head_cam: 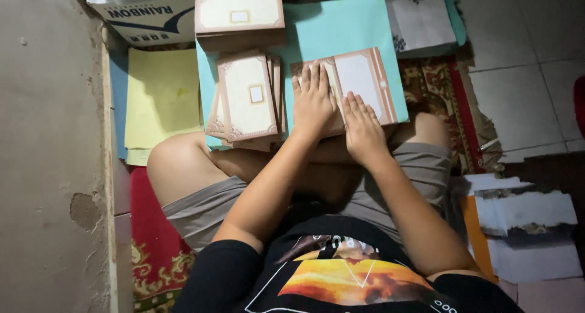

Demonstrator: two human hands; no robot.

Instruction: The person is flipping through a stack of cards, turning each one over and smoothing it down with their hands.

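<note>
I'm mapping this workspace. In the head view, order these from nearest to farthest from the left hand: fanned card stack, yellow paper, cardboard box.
1. Fanned card stack, just left of the left hand.
2. Yellow paper, further left, past the stack.
3. Cardboard box, farthest, at the upper left corner.
</note>
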